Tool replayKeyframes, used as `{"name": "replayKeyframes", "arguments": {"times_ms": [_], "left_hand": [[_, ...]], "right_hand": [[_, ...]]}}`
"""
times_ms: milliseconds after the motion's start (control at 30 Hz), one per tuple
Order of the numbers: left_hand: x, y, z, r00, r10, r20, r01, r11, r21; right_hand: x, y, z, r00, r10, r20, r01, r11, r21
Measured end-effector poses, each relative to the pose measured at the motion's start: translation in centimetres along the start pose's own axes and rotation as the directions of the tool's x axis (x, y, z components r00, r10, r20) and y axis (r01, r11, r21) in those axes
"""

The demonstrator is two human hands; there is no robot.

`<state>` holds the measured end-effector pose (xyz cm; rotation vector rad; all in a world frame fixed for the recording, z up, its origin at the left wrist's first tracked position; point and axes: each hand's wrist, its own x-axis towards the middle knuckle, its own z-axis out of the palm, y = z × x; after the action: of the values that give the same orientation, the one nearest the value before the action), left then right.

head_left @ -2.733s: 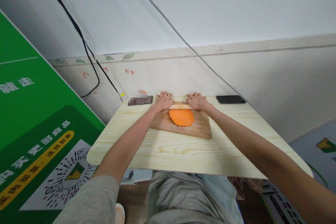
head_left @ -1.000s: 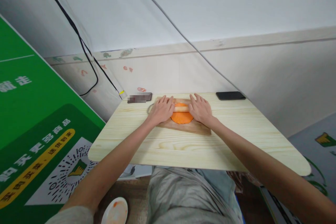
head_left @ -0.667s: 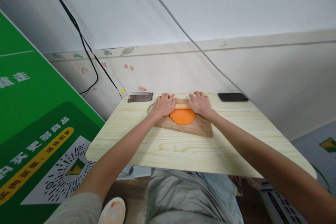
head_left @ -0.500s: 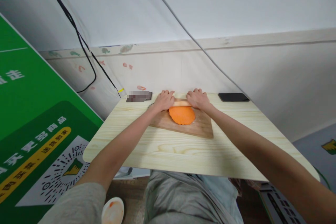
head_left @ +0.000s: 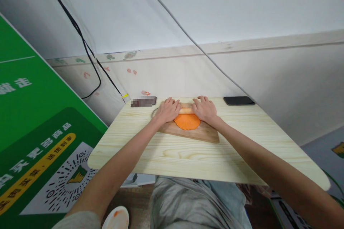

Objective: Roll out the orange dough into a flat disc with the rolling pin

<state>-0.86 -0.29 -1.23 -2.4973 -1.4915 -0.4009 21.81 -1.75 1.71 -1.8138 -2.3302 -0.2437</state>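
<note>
A pale wooden rolling pin [head_left: 186, 111] lies across the far part of a sheet of orange dough [head_left: 187, 122]. The dough is flat and roughly round, with an uneven edge. My left hand [head_left: 168, 110] presses on the pin's left end, its fingers bent over the far side. On the right end, my right hand [head_left: 205, 108] bears down the same way. Both hands hide the pin's ends. Beneath everything is a brown wooden cutting board [head_left: 199, 136], set at a slight slant.
The light wood-grain table [head_left: 172, 157] stands against the wall. One phone [head_left: 143, 101] lies at its back left, another dark phone [head_left: 239, 100] at the back right. A grey cable [head_left: 188, 35] slopes down the wall. Below the table's front left is a stained white dish [head_left: 116, 218].
Both hands and the rolling pin have come slightly nearer to me, covering more of the dough's far edge. My fingers now reach out straighter. The view has shifted a little.
</note>
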Motion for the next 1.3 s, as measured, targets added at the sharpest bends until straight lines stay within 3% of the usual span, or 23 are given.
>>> {"name": "replayKeyframes", "arguments": {"times_ms": [167,267,367,567,833,1300], "left_hand": [[-3.2,2.2,-1.3,1.000,0.000,-0.027,0.000,1.000,0.009],[-3.6,2.7,-1.8,1.000,-0.023,-0.021,0.022,1.000,-0.020],[-2.3,2.4,-1.8,0.997,-0.065,0.035,0.066,0.997,-0.027],[1.9,0.3,-0.9,0.981,-0.150,0.122,0.157,0.987,-0.045],[4.1,-1.0,-1.0,0.942,-0.222,0.253,0.237,0.971,-0.028],[5.2,-1.3,-1.1,0.907,-0.312,0.282,0.338,0.940,-0.050]], "right_hand": [[-3.4,-0.6,0.1,0.999,0.002,-0.047,-0.001,1.000,0.010],[-3.8,-0.7,0.1,0.998,-0.019,-0.064,0.019,1.000,0.008],[-2.3,-0.5,0.1,1.000,-0.007,-0.027,0.008,1.000,0.021],[2.5,0.1,-0.7,0.984,-0.027,0.177,0.025,1.000,0.015],[5.5,0.5,-0.4,0.984,-0.002,0.180,-0.010,0.998,0.063],[7.0,0.6,0.0,0.986,0.046,0.160,-0.060,0.994,0.086]]}}
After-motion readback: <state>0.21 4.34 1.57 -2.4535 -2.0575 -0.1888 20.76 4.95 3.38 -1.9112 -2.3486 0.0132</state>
